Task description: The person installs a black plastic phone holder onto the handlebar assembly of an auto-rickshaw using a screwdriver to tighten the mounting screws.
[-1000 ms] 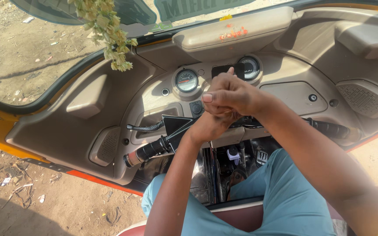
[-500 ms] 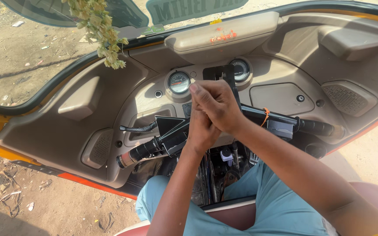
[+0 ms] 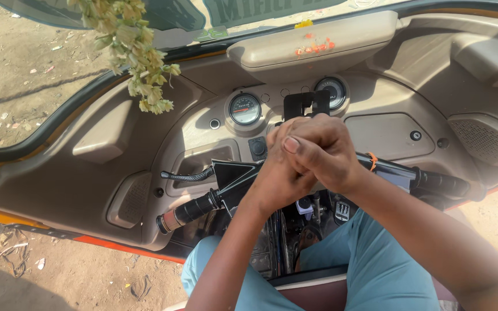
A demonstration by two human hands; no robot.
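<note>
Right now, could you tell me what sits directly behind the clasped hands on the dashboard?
Behind the right hand clasped over the left hand stand a black bracket and two round gauges. The handlebar's middle is covered by the hands.

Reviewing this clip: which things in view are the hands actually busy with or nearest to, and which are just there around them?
In hand or nearest:
- left hand and right hand, clasped together, holding nothing
- handlebar just under them
- left grip

Just there:
- round gauge
- second gauge
- black bracket
- hanging flower garland
- beige dashboard
- red petals on the top ledge
</note>
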